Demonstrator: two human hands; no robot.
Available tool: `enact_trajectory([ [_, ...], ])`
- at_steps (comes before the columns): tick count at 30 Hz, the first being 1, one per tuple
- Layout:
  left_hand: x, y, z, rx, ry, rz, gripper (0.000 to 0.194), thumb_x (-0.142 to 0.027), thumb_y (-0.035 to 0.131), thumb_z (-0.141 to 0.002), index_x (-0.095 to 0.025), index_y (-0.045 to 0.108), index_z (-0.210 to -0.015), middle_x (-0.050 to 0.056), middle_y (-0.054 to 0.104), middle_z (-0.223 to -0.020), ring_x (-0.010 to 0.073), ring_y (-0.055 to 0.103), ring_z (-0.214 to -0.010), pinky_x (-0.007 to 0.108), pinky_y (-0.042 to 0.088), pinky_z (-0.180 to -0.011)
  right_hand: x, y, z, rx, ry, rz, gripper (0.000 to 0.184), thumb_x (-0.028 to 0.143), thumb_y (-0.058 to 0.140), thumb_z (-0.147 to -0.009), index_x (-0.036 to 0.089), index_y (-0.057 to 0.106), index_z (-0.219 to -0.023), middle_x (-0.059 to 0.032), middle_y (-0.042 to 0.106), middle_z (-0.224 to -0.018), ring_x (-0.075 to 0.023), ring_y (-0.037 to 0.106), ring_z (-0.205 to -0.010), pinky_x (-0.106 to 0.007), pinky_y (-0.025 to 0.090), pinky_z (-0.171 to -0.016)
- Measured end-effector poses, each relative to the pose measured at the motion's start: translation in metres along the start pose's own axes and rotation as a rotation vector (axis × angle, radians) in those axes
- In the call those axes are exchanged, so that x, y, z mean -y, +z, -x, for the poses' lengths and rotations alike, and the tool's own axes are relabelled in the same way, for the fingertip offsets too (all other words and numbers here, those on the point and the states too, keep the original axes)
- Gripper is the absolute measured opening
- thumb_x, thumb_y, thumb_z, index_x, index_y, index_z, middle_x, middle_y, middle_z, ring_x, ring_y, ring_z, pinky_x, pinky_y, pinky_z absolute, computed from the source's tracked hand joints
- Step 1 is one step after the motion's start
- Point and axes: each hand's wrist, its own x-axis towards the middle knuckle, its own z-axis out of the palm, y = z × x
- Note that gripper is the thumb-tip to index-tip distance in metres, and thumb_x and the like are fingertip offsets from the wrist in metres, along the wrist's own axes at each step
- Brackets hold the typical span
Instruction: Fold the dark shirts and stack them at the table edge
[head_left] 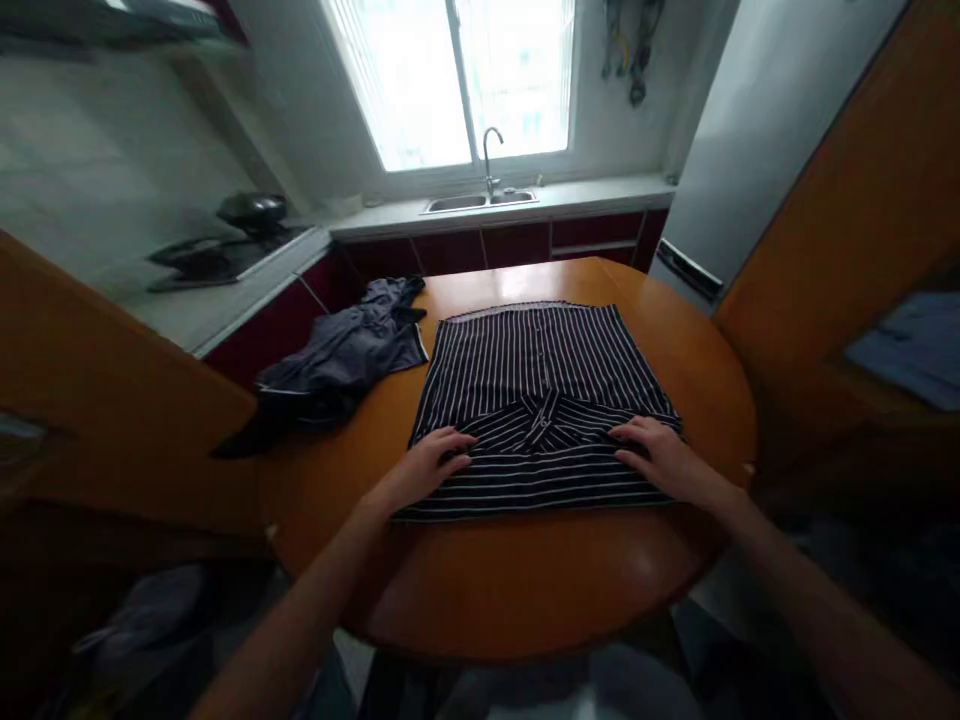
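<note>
A black shirt with white stripes (495, 360) is spread on the round wooden table, its buttons running up the middle. Its collar lies near me, and a horizontally striped section, apparently the sleeves, is laid across that end. My left hand (429, 468) rests on the left part of this section, fingers stretched and thumb apart. On the opposite side my right hand (661, 458) lies on the cloth in much the same way, with its fingers spread. Neither hand visibly pinches the fabric.
The wooden table (517, 585) has a rounded edge. A crumpled grey and black garment (345, 350) hangs partly over its left side. Beyond are a counter with a sink (480, 200), a stove with a dark pan (253, 212) and a fridge (765, 130).
</note>
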Motion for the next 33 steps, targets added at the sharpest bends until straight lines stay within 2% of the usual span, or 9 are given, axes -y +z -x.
enact_trajectory([
  [5, -0.002, 0.004, -0.010, -0.020, 0.085, -0.071, 0.023, -0.042, 0.064, -0.094, -0.023, 0.070, -0.106, 0.007, 0.060, -0.113, 0.0234, 0.058, -0.108, 0.040, 0.047, -0.101, -0.003, -0.002, 0.000, 0.013, -0.019, 0.014, 0.011, 0.031, 0.062, -0.096, 0.024, 0.069, -0.101, -0.0084, 0.064, -0.108, -0.0263, 0.057, -0.105, -0.046, 0.044, -0.096],
  [7, -0.003, 0.005, -0.012, 0.002, 0.117, -0.069, 0.020, -0.041, 0.064, -0.094, -0.022, 0.069, -0.101, 0.006, 0.062, -0.112, 0.0230, 0.058, -0.107, 0.039, 0.048, -0.099, -0.002, -0.004, -0.001, 0.016, -0.023, -0.012, 0.010, 0.029, 0.060, -0.096, 0.023, 0.067, -0.094, -0.0082, 0.065, -0.107, -0.0254, 0.058, -0.104, -0.045, 0.044, -0.095],
  [12, -0.002, 0.007, -0.014, 0.061, 0.112, -0.008, 0.021, -0.037, 0.061, -0.098, -0.022, 0.069, -0.110, 0.004, 0.069, -0.104, 0.0199, 0.063, -0.097, 0.033, 0.050, -0.089, -0.002, -0.005, -0.004, 0.089, -0.017, -0.148, 0.013, 0.030, 0.058, -0.096, 0.022, 0.068, -0.100, -0.0067, 0.070, -0.101, -0.0226, 0.062, -0.096, -0.038, 0.047, -0.090],
  [16, -0.002, 0.008, -0.017, 0.052, 0.133, -0.014, 0.020, -0.035, 0.061, -0.098, -0.020, 0.074, -0.099, 0.004, 0.069, -0.092, 0.0178, 0.065, -0.086, 0.029, 0.050, -0.080, -0.004, -0.005, -0.008, 0.123, 0.014, -0.222, 0.019, 0.034, 0.055, -0.098, 0.021, 0.069, -0.096, -0.0052, 0.072, -0.097, -0.0213, 0.064, -0.090, -0.035, 0.049, -0.085],
  [21, -0.008, -0.008, -0.026, -0.005, 0.175, -0.024, 0.022, -0.035, 0.060, -0.099, -0.019, 0.074, -0.095, 0.003, 0.067, -0.089, 0.0157, 0.064, -0.082, 0.026, 0.049, -0.076, 0.000, -0.020, -0.020, 0.083, 0.005, -0.251, 0.022, 0.036, 0.054, -0.097, 0.021, 0.069, -0.093, -0.0044, 0.072, -0.093, -0.0200, 0.065, -0.087, -0.032, 0.049, -0.082],
  [27, -0.007, -0.037, -0.062, -0.095, 0.221, -0.081, 0.023, -0.036, 0.060, -0.098, -0.019, 0.075, -0.095, 0.003, 0.068, -0.088, 0.0155, 0.063, -0.080, 0.026, 0.048, -0.075, -0.008, -0.045, -0.056, 0.032, 0.011, -0.206, 0.021, 0.036, 0.055, -0.094, 0.021, 0.071, -0.092, -0.0045, 0.072, -0.091, -0.0200, 0.064, -0.085, -0.032, 0.048, -0.081],
  [30, 0.008, -0.045, -0.090, -0.087, 0.200, -0.092, 0.023, -0.037, 0.061, -0.096, -0.019, 0.075, -0.091, 0.003, 0.070, -0.087, 0.0165, 0.064, -0.080, 0.027, 0.047, -0.077, -0.026, -0.044, -0.085, 0.043, 0.025, -0.194, 0.023, 0.036, 0.055, -0.092, 0.020, 0.071, -0.089, -0.0051, 0.072, -0.088, -0.0202, 0.064, -0.082, -0.032, 0.047, -0.079],
  [33, 0.030, -0.043, -0.116, -0.022, 0.112, -0.069, 0.024, -0.039, 0.063, -0.092, -0.019, 0.075, -0.087, 0.003, 0.073, -0.086, 0.0181, 0.065, -0.081, 0.028, 0.047, -0.078, -0.044, -0.035, -0.111, 0.091, 0.069, -0.201, 0.023, 0.037, 0.057, -0.089, 0.018, 0.070, -0.084, -0.0051, 0.070, -0.082, -0.0200, 0.062, -0.079, -0.032, 0.046, -0.075],
])
